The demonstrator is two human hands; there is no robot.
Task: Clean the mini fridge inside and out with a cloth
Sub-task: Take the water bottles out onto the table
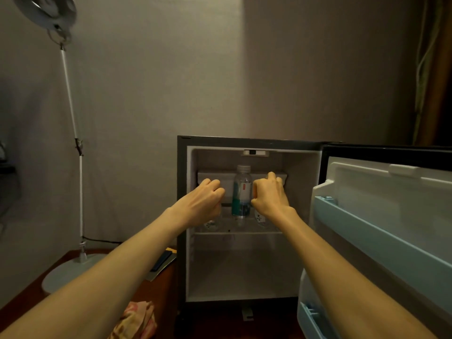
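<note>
The mini fridge (pixel 182 216) stands open against the wall, its door (pixel 381 216) swung out to the right. Three plastic water bottles stand on its upper shelf (pixel 244 232). The middle bottle (pixel 242 194) is in plain sight. My left hand (pixel 208 199) is curled round the left bottle (pixel 211 225), of which only the bottom shows. My right hand (pixel 269 196) grips the right bottle (pixel 260 220) the same way. A pink patterned cloth (pixel 137 319) lies crumpled on the wooden surface at the lower left, away from both hands.
A lamp on a tall white pole (pixel 73 133) stands left of the fridge on a round base (pixel 71 272). A dark flat item (pixel 161 261) lies beside the fridge. Pale blue door racks (pixel 362 223) jut out on the right. The lower fridge compartment (pixel 242 272) holds nothing.
</note>
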